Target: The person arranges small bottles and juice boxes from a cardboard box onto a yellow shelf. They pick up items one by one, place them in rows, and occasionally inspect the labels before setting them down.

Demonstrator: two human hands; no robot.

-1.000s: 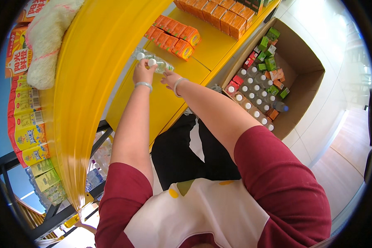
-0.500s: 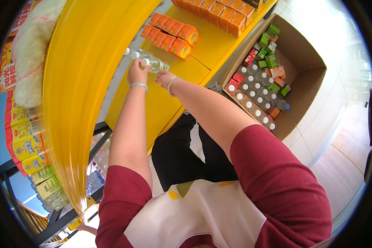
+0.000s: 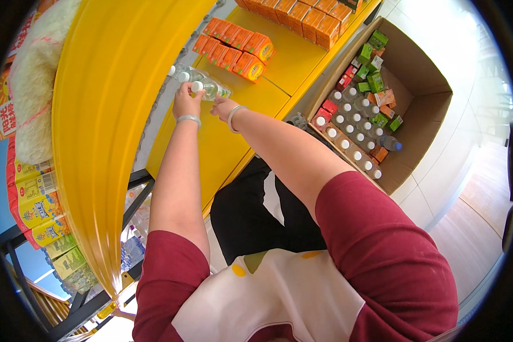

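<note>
A clear bottle with a white cap (image 3: 210, 89) lies on its side on the yellow shelf (image 3: 256, 108), next to more clear bottles (image 3: 183, 73) of the same kind. My left hand (image 3: 186, 102) is closed on its neck end, fingers just below the cap. At the base end, the curled fingers of my right hand (image 3: 224, 108) press against the bottle; part of their grip is hidden. Beyond the bottles stand two rows of small orange drink cartons (image 3: 233, 48).
To the right a cardboard box (image 3: 424, 122) holds several white-capped bottles (image 3: 353, 128) with green, red and orange cartons. More orange cartons (image 3: 302, 20) stand farther along the shelf. A curved yellow panel (image 3: 105, 114) rises close on the left, with packaged goods (image 3: 37, 208) past it.
Both hands have shifted very slightly left together with the bottle, and the view has moved a little. My right fingers sit slightly closer to the left hand.
</note>
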